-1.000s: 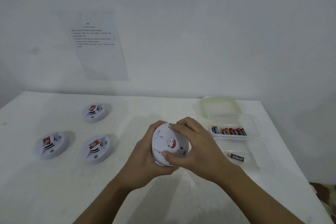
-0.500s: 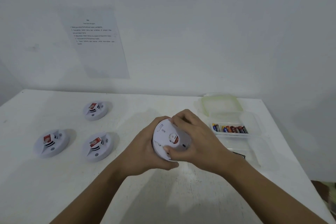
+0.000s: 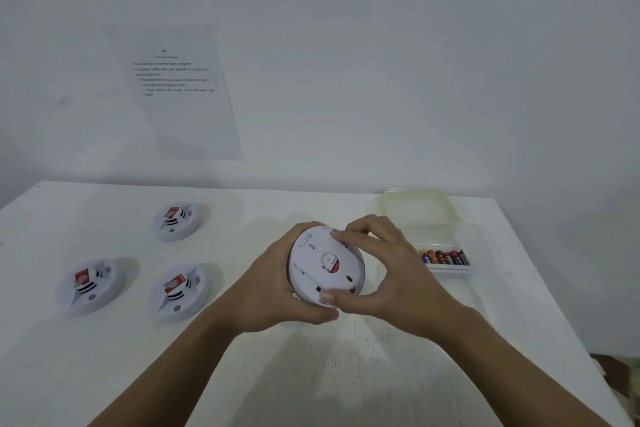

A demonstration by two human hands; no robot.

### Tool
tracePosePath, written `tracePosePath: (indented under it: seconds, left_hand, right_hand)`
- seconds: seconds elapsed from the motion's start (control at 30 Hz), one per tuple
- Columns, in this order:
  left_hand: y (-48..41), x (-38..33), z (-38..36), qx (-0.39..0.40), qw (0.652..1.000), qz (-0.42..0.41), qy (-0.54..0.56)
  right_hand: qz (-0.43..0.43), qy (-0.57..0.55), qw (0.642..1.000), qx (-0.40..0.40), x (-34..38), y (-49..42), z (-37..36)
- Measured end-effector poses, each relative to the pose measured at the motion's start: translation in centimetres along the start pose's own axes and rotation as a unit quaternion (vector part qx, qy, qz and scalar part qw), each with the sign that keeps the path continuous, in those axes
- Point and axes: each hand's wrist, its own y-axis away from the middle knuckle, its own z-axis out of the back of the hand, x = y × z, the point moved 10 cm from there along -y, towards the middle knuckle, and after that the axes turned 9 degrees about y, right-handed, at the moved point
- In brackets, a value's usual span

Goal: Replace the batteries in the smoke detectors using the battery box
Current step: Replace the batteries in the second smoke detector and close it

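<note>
- The smoke detector [image 3: 325, 263] is held above the bench [image 3: 311, 374], its flat back turned toward the camera.
- The left hand [image 3: 273, 288] cups its left edge and underside, fingers wrapped round the rim. The right hand [image 3: 391, 274] pinches the rim, fingers on top and thumb at the lower edge.
- This looks like a twist of the back plate. It is best to anchor the body with the left hand and turn evenly with the right, without squeezing the thin plastic.
- The battery box [image 3: 433, 236] lies open just right of the detector, with batteries [image 3: 445, 257] in a row inside.
- Three more detectors [image 3: 176, 220] [image 3: 90, 284] [image 3: 180, 291] lie well to its left.
</note>
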Motion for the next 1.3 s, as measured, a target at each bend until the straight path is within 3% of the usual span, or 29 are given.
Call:
tracePosePath:
  seconds: [0.17,0.53,0.83,1.23,1.3]
  left_hand:
    - [-0.3,-0.4,-0.1,0.015,1.0,-0.004,-0.017]
    - [-0.3,-0.9,-1.1,0.062,0.998,-0.001,-0.024]
    - [-0.5,-0.2,-0.5,0.02,1.0,-0.002,-0.003]
    - [1.8,4.1,-0.4,-0.063,0.997,0.039,0.024]
    - [2.0,4.1,-0.7,-0.038,0.999,0.038,0.003]
  right_hand:
    - [-0.01,-0.071,0.997,0.004,0.0,-0.2,0.1]
    - [0.015,-0.113,0.993,0.004,0.8,0.1,-0.3]
    - [0.003,-0.053,0.998,-0.03,-0.1,0.1,0.4]
    - [-0.005,-0.003,1.0,0.013,0.3,0.3,-2.6]
    - [0.004,0.005,1.0,0.022,0.4,0.5,-2.9]
